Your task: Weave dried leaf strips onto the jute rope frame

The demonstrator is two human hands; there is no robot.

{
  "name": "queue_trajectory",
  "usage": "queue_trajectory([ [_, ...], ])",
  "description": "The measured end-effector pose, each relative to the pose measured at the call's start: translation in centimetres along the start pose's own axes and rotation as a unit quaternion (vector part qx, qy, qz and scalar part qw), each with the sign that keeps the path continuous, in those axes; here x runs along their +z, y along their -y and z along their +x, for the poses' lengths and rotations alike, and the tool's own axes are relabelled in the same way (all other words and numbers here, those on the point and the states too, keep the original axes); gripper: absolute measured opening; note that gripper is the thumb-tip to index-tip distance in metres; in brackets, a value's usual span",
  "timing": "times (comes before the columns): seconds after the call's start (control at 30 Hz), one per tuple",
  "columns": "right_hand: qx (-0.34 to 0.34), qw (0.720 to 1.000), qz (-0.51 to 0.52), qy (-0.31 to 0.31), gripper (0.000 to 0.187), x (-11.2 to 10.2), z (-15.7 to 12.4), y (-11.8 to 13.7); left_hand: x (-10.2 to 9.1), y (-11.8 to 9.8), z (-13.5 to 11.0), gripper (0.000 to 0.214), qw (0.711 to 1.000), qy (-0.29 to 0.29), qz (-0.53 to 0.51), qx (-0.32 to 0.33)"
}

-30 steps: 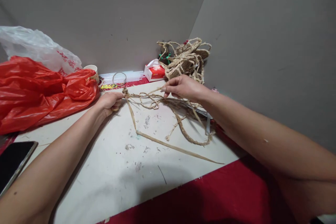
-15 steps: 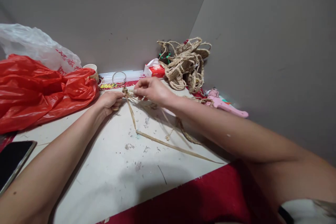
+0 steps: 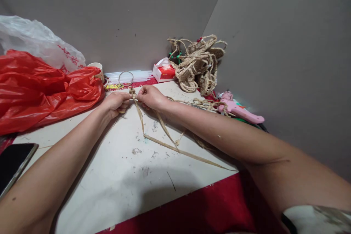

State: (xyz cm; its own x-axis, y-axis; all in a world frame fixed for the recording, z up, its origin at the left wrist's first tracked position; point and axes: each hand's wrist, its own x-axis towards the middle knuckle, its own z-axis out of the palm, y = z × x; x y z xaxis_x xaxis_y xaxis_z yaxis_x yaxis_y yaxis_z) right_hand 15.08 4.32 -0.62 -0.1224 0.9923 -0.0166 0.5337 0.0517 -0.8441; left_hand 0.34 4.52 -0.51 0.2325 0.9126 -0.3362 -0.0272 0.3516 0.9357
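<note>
Supervisor: Where are the hands, and what do they hold?

Operator: I see the left hand (image 3: 116, 101) and the right hand (image 3: 149, 97) meeting at the far part of the bench (image 3: 109, 175). The fingers (image 3: 126, 98) of both are pinched narrow on the top of the straw strips (image 3: 164, 142).

Supervisor: How much is done?

Operator: Only a little, I judge. A short twisted knot (image 3: 132, 92) sits between the two hands. Below it the strips are pale tan, dry and flat. They lie loose on the bench in a long bent line. A pile of woven straw pieces (image 3: 197, 64) and a pink glue gun (image 3: 238, 111) lie to the right, well apart.
</note>
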Motion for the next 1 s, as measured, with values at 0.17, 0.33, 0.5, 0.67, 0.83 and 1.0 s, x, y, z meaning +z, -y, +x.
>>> queue_trajectory([
  [0.17, -0.074, 0.99, -0.11, -0.035, 0.009, -0.1, 0.8, -0.5, -0.2, 0.0, 0.1, 0.022, 1.0, 0.022, 0.016, -0.006],
  [0.33, -0.129, 0.977, -0.163, -0.055, 0.007, -0.1, 1.3, -0.6, 0.2, 0.4, 0.2, 0.02, 0.998, -0.009, 0.053, 0.029],
  [0.5, 0.023, 0.997, -0.013, 0.067, 0.018, -1.3, 0.8, 0.2, 1.2, 0.9, 0.0, 0.013, 0.988, -0.081, 0.098, 0.082],
  [0.67, 0.169, 0.927, 0.2, 0.268, 0.026, -2.6, 0.8, 0.3, 1.2, 1.0, 0.0, 0.011, 0.986, -0.086, 0.115, 0.09],
  [0.83, 0.2, 0.901, 0.261, 0.282, 0.023, -2.3, 1.1, -0.3, 1.2, 1.2, 0.3, 0.011, 0.981, -0.096, 0.13, 0.111],
  [1.0, 0.195, 0.899, 0.321, 0.226, 0.025, -0.9, 0.0, 0.5, 0.9, 1.4, 0.4, 0.01, 0.982, -0.079, 0.129, 0.115],
])
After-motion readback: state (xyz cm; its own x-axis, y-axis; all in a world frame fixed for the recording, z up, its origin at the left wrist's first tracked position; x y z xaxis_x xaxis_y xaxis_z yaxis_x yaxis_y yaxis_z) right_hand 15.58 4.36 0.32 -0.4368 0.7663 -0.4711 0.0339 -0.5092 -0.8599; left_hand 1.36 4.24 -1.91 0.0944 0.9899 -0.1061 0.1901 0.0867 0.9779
